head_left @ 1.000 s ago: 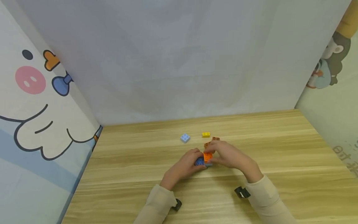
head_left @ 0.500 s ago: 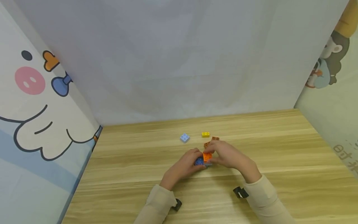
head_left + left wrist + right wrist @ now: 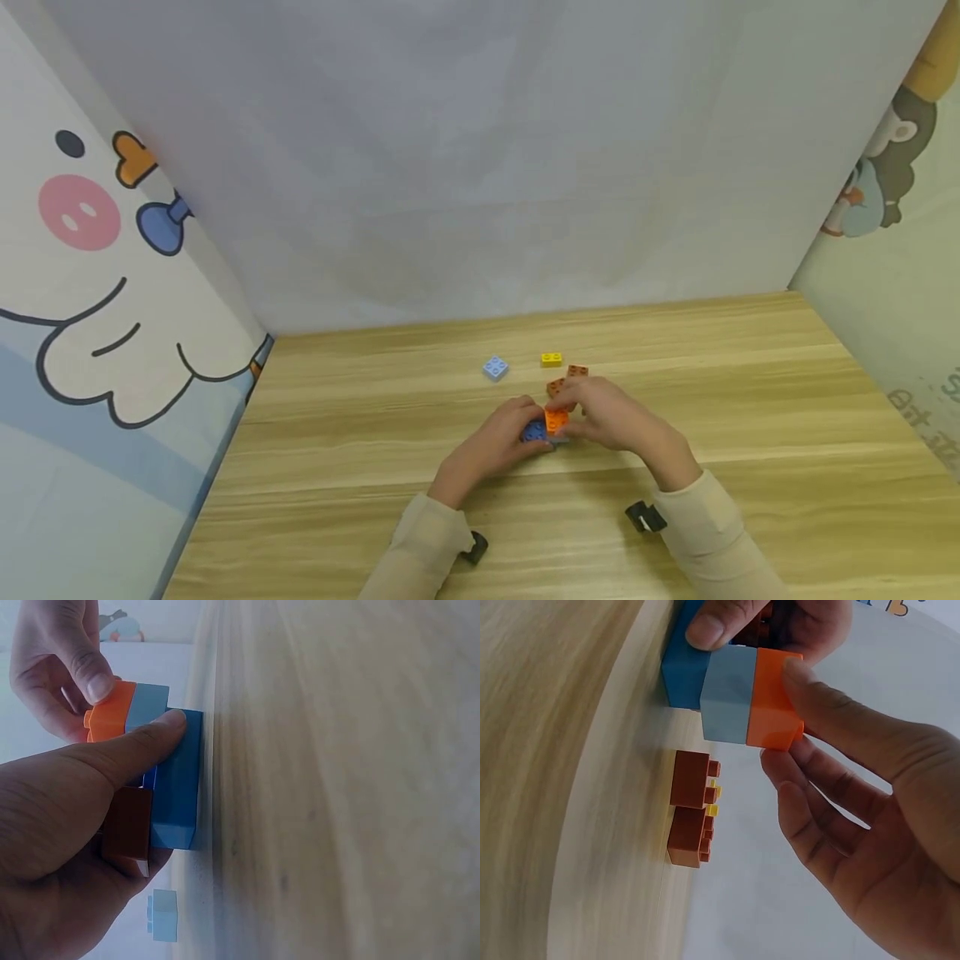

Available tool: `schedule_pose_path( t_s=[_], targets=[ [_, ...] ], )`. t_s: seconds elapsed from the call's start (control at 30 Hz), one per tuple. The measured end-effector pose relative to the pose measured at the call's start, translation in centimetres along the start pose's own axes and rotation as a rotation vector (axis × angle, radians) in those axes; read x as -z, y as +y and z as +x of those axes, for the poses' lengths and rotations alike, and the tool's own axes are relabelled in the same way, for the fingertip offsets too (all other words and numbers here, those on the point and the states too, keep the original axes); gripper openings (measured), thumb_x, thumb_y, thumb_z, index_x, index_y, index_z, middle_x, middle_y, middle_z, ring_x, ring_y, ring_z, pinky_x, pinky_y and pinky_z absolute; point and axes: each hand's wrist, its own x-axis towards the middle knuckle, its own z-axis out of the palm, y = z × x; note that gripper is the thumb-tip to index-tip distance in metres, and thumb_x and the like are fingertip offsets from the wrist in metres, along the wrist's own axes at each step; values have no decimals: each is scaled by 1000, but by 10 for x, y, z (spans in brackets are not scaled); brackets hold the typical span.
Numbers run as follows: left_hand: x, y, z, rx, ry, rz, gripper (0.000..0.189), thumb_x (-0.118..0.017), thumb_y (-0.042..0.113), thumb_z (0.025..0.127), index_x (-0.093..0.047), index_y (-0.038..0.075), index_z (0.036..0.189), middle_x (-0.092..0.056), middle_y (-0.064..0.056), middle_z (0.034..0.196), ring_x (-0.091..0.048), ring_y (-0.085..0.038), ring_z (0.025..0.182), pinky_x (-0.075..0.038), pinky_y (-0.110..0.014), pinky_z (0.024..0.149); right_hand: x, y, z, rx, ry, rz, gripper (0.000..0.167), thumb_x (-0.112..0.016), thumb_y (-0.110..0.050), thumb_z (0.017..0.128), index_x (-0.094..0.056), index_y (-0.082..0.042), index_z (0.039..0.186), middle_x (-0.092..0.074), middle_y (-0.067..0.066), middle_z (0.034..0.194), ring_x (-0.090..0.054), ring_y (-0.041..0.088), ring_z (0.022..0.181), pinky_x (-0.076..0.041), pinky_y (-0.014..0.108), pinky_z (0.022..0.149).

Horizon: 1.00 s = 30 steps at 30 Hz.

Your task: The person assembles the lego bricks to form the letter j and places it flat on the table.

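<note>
My left hand (image 3: 491, 442) grips a small stack of toy building bricks, its thumb along the side of a long blue brick (image 3: 178, 787). A brown brick (image 3: 127, 829) sits on that blue brick, partly within the left palm. At the other end stands a light grey-blue brick (image 3: 729, 694), with an orange brick (image 3: 772, 697) flush on top of it. My right hand (image 3: 618, 421) pinches the orange brick between thumb and fingers. In the head view the brown brick is hidden by the left hand.
Two loose brown bricks (image 3: 690, 778) lie just beyond the right hand. Behind them is a small yellow brick (image 3: 551, 360), and a light blue brick (image 3: 496, 368) lies further left. A pale curtain (image 3: 480, 208) rises at the wooden table's (image 3: 360, 367) far edge.
</note>
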Motion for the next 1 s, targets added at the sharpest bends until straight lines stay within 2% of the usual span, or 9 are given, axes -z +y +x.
schedule_pose_path(
  t_s=[0.13, 0.37, 0.63, 0.87, 1.0],
  targets=[
    [1, 0, 0, 4, 2, -5, 37, -69, 32, 98, -66, 7, 125, -64, -3, 116, -54, -11, 96, -49, -26, 90, 0, 0, 2, -1, -1, 15, 29, -80, -18, 88, -77, -9, 115, -73, 4, 115, -66, 19, 103, -55, 40, 91],
    [3, -1, 0, 5, 13, -5, 36, -70, 30, 98, -66, 6, 125, -65, -4, 115, -54, -11, 97, -49, -27, 90, 0, -1, 4, 5, -6, -3, 29, -79, -17, 89, -76, -7, 116, -72, 8, 122, -66, 26, 110, -54, 47, 98],
    [0, -4, 3, 4, -3, 0, 37, -70, 34, 98, -66, 8, 124, -64, -2, 113, -52, -8, 93, -47, -22, 86, 0, 4, 3, 5, -26, 1, 29, -78, -18, 90, -76, -8, 117, -72, 8, 123, -67, 26, 111, -55, 46, 97],
    [-1, -4, 5, 11, -6, 2, 35, -69, 34, 98, -67, 8, 121, -64, -2, 113, -52, -8, 93, -47, -22, 86, 3, 12, 6, 28, -47, 23, 29, -79, -22, 90, -76, -8, 116, -73, 9, 123, -67, 28, 115, -55, 47, 97],
    [-1, -3, 7, 19, -11, 15, 35, -69, 34, 98, -67, 9, 122, -64, -2, 115, -54, -9, 97, -50, -25, 90, 5, 19, 9, 28, -22, 77, 25, -72, -22, 96, -76, -6, 115, -73, 12, 125, -66, 32, 122, -50, 52, 108]
  ],
)
